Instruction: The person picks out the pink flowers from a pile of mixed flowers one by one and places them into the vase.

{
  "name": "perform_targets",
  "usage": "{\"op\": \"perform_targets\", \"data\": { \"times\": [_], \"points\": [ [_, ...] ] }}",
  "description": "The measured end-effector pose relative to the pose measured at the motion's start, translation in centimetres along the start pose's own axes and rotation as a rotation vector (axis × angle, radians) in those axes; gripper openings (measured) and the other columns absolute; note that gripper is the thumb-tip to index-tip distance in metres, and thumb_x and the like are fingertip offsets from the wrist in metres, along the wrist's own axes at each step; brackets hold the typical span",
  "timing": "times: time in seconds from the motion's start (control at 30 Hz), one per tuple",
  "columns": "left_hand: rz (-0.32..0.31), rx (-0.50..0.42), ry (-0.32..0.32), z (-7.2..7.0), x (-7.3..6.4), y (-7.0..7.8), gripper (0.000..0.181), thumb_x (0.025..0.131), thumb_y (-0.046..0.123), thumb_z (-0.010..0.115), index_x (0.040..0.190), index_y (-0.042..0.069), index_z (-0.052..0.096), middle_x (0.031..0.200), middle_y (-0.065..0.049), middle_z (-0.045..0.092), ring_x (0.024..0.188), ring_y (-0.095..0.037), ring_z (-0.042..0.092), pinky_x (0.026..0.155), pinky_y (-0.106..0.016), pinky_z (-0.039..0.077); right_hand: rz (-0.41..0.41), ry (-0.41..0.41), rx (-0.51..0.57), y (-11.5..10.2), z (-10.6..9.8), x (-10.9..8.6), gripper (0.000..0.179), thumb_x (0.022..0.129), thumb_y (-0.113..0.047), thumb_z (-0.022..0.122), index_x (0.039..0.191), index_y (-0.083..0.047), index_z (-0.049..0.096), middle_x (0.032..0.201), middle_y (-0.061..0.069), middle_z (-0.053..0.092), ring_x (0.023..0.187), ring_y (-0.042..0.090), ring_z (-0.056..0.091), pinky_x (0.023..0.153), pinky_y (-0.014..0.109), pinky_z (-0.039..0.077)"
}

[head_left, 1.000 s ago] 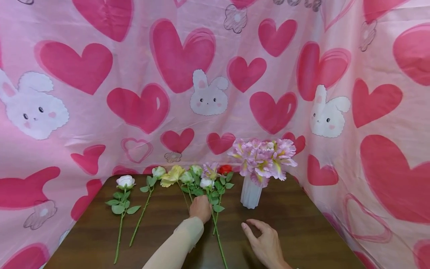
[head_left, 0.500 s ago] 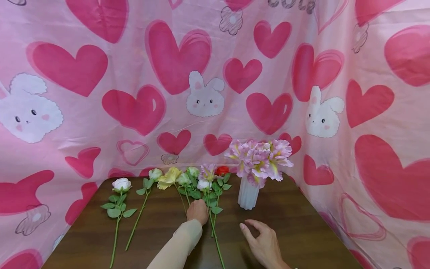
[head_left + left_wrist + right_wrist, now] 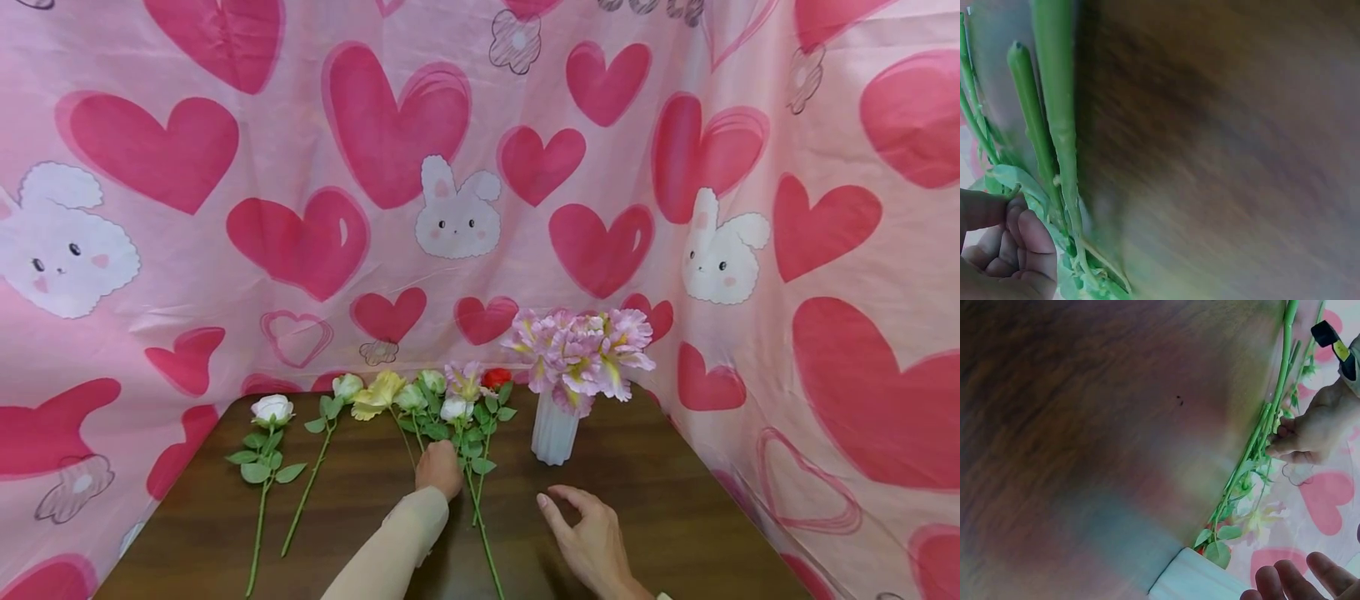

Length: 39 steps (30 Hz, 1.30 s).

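Observation:
In the head view my left hand (image 3: 438,468) is low over the table among the loose artificial flowers. In the left wrist view its thumb and curled fingers pinch a thin green flower stem (image 3: 1015,191); which bloom it belongs to cannot be told. Beside that hand lie a white rose (image 3: 456,408), a pink ruffled flower (image 3: 463,380) and a red rose (image 3: 497,378), with stems crossing. My right hand (image 3: 592,537), fingers loosely bent, holds nothing in front of the white vase (image 3: 555,433). Pink ruffled flowers (image 3: 581,354) fill the vase.
On the left of the brown table (image 3: 202,517) lie a white rose (image 3: 272,408) and a pale green-white rose (image 3: 347,387). A yellow flower (image 3: 378,395) and pale green roses (image 3: 411,397) lie toward the back. A pink heart-patterned cloth (image 3: 457,100) encloses the table behind and beside.
The head view shifted slightly. My left hand stays low at the stems and moves only a little; the right hand holds its place. The flowers and vase keep their arrangement.

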State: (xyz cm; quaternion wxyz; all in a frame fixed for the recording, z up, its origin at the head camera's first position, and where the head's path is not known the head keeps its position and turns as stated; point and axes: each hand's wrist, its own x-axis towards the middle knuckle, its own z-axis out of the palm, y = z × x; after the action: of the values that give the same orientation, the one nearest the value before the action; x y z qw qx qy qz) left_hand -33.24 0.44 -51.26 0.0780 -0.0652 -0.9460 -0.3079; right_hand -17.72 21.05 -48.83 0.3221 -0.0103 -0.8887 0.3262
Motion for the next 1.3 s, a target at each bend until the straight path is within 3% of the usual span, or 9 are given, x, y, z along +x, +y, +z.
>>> {"op": "perform_targets", "data": {
  "times": [0.1, 0.33, 0.5, 0.63, 0.8, 1.13, 1.3],
  "points": [
    [-0.002, -0.007, 0.003, -0.4, -0.2, 0.1, 0.046, 0.093, -0.005, 0.066, 0.059, 0.016, 0.042, 0.055, -0.004, 0.051, 0.056, -0.019, 0.053, 0.057, -0.039, 0.045, 0.003, -0.005, 0.001, -0.1, -0.1, 0.0, 0.015, 0.089, -0.039, 0.081, 0.097, -0.026, 0.079, 0.098, -0.012, 0.075, 0.095, 0.014, 0.071, 0.083, 0.041, 0.055],
    [0.028, -0.030, 0.021, -1.3, -0.7, 0.3, 0.036, 0.098, 0.003, 0.062, 0.064, 0.011, 0.054, 0.058, -0.005, 0.053, 0.056, -0.020, 0.055, 0.057, -0.040, 0.048, -0.013, -0.010, 0.006, -0.4, -0.1, 0.1, 0.016, 0.089, -0.039, 0.080, 0.097, -0.025, 0.079, 0.099, -0.011, 0.075, 0.095, 0.015, 0.071, 0.082, 0.042, 0.056],
    [0.076, -0.050, 0.060, -1.9, -0.9, 0.2, 0.042, 0.099, 0.005, 0.062, 0.061, 0.014, 0.046, 0.054, -0.003, 0.046, 0.051, -0.018, 0.048, 0.054, -0.036, 0.042, -0.015, 0.000, 0.004, -0.4, 0.0, 0.1, 0.015, 0.088, -0.038, 0.082, 0.097, -0.026, 0.079, 0.098, -0.012, 0.075, 0.094, 0.014, 0.071, 0.082, 0.041, 0.056],
    [0.104, -0.062, 0.091, -2.4, -0.9, 0.0, 0.038, 0.098, 0.007, 0.065, 0.063, 0.015, 0.053, 0.058, -0.001, 0.053, 0.054, -0.019, 0.054, 0.055, -0.037, 0.045, -0.018, 0.004, 0.010, -0.5, -0.1, 0.2, 0.016, 0.088, -0.037, 0.082, 0.098, -0.025, 0.079, 0.098, -0.009, 0.076, 0.094, 0.016, 0.072, 0.082, 0.043, 0.056],
    [0.137, -0.085, 0.115, -3.0, -1.1, -0.2, 0.021, 0.096, 0.007, 0.069, 0.075, 0.011, 0.069, 0.070, -0.001, 0.065, 0.064, -0.021, 0.062, 0.061, -0.041, 0.051, -0.018, -0.002, 0.012, -0.5, -0.1, 0.3, 0.016, 0.089, -0.038, 0.081, 0.098, -0.024, 0.079, 0.099, -0.007, 0.076, 0.094, 0.017, 0.072, 0.082, 0.044, 0.055],
    [0.188, -0.123, 0.125, -3.4, -2.6, -0.9, 0.025, 0.096, 0.008, 0.068, 0.072, 0.012, 0.068, 0.064, 0.004, 0.059, 0.057, -0.013, 0.049, 0.058, -0.033, 0.044, -0.010, -0.006, 0.014, -0.7, -0.2, 0.4, 0.017, 0.089, -0.039, 0.081, 0.098, -0.024, 0.079, 0.099, -0.007, 0.076, 0.095, 0.018, 0.072, 0.082, 0.044, 0.055],
    [0.215, -0.137, 0.131, -3.5, -3.7, -1.3, 0.016, 0.095, 0.008, 0.070, 0.079, 0.010, 0.073, 0.067, 0.005, 0.063, 0.059, -0.012, 0.055, 0.059, -0.034, 0.048, -0.006, -0.009, 0.014, -0.7, -0.2, 0.4, 0.018, 0.089, -0.039, 0.081, 0.099, -0.024, 0.079, 0.100, -0.006, 0.076, 0.095, 0.019, 0.072, 0.083, 0.045, 0.055]
  ]
}}
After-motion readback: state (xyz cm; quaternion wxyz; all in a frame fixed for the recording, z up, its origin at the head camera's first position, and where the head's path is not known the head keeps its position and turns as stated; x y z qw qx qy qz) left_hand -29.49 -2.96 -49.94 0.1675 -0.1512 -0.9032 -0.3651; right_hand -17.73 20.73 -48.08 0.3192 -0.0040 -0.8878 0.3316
